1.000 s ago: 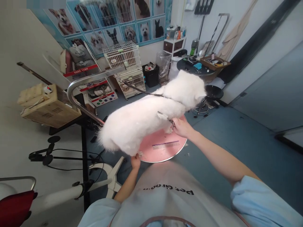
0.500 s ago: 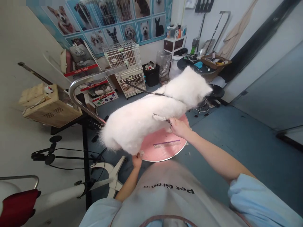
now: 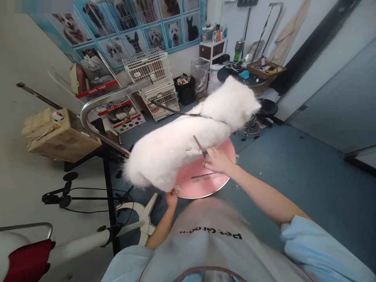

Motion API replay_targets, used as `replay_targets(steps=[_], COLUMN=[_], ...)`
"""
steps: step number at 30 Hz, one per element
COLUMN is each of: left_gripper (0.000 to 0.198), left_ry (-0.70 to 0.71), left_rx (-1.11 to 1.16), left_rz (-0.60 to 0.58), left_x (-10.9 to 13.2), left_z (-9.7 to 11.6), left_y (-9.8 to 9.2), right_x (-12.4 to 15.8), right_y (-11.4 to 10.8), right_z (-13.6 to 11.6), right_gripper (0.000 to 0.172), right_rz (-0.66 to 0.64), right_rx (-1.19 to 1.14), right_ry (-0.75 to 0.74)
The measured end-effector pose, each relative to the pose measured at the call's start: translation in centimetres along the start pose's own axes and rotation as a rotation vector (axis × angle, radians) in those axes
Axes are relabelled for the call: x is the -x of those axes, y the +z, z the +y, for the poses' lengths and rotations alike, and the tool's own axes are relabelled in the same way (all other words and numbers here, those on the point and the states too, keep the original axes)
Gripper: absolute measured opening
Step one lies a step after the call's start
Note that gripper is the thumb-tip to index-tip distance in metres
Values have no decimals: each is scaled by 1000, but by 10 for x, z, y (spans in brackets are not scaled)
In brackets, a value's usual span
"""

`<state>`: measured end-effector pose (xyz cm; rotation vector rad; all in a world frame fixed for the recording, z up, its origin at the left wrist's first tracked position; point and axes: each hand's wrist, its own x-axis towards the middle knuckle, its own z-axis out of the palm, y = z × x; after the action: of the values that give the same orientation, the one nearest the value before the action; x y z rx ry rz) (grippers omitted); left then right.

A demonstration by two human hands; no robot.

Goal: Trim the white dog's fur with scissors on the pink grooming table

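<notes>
A white fluffy dog (image 3: 167, 145) stands on a round pink grooming table (image 3: 188, 178), its head toward the far right. My right hand (image 3: 216, 160) grips a pair of scissors (image 3: 200, 145) by the handles at the dog's near side. Their blades are spread, one pointing up across the coat, the other partly hidden by white fur. Low at the dog's rear, my left hand (image 3: 171, 199) is closed around a hind leg; its fingertips are partly covered by fur. A metal comb (image 3: 207, 177) with a purple spine lies on the tabletop.
A dark strap (image 3: 179, 112) runs from the curved metal grooming arm (image 3: 102, 98) to the dog's neck. Wire cages (image 3: 160, 102) and a black bin (image 3: 185, 89) stand behind. A black stool (image 3: 266, 107) is beyond the dog's head. A wooden box (image 3: 64, 135) sits at left.
The scissors have opened, and one blade has swung upward from its earlier leftward line along the coat. My right hand has shifted slightly left and down. My left hand stays at the hind leg.
</notes>
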<state>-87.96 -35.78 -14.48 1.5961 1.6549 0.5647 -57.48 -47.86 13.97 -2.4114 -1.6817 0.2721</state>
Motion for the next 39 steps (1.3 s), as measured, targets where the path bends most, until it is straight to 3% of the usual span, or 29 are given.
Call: replay_targets(steps=[5, 10, 15, 32, 39], left_gripper=[28, 30, 28, 33, 31], left_ry=[-6, -4, -23, 2, -9], left_rx=[-3, -24, -50, -4, -28], left_rz=[-63, -84, -81, -39, -51], left_x=[-1, -1, -2, 2, 2], left_z=[-1, -2, -1, 7, 7], left_y=[-1, -1, -1, -4, -5], right_x=[2, 3, 3, 5, 3], right_y=[4, 9, 12, 10, 16], right_z=[-3, -9, -14, -26, -14], right_gripper=[31, 36, 34, 38, 34], right_rz=[-43, 18, -30, -32, 83], right_rx=[-47, -47, -98, -108, -60], right_ry=[51, -5, 66, 101, 135])
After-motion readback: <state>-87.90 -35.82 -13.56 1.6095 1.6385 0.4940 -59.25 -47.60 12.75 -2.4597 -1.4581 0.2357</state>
